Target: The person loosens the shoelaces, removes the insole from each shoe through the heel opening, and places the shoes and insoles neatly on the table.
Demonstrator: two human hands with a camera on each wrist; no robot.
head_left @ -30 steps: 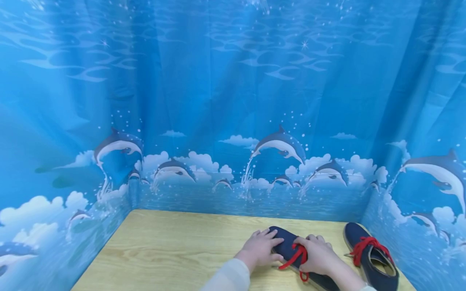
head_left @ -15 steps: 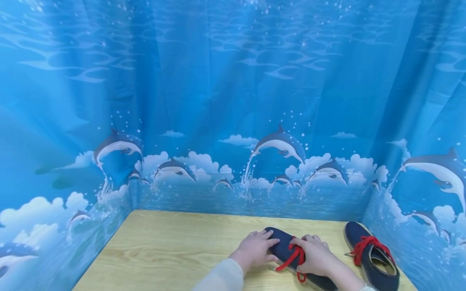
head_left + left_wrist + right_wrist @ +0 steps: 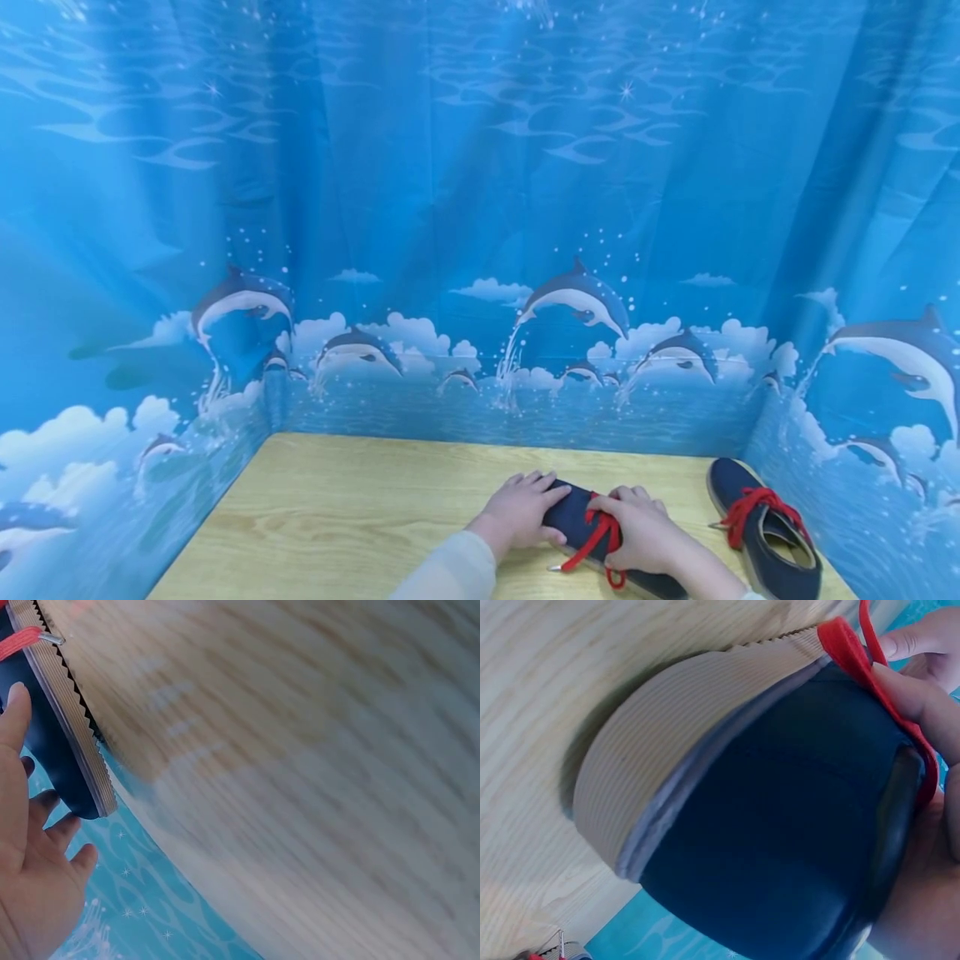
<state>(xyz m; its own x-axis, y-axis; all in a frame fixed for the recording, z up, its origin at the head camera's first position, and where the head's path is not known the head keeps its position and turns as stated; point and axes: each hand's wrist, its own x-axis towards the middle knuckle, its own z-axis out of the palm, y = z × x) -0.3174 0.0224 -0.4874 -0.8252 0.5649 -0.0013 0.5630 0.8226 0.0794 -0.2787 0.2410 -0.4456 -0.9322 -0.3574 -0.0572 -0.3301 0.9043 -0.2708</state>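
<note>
Resting on the table, left of the other shoe, the shoe is clasped across the laces by the right grip; toe touched by the spread left grip. Pressure is best kept light, laces untrapped.

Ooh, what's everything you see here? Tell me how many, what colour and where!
Table: 1, light wood, at the bottom
Curtain: number unclear, blue with printed dolphins, behind and beside the table
Held shoe: 1, dark blue, on the table
Held shoe's lace: 1, red, across its top
Other shoe: 1, dark blue, table's right edge
Other shoe's lace: 1, red, across its top
Sleeves: 2, pale, on the arms
Left hand: 1, bare, on held shoe's toe
Right hand: 1, bare, gripping held shoe
</note>
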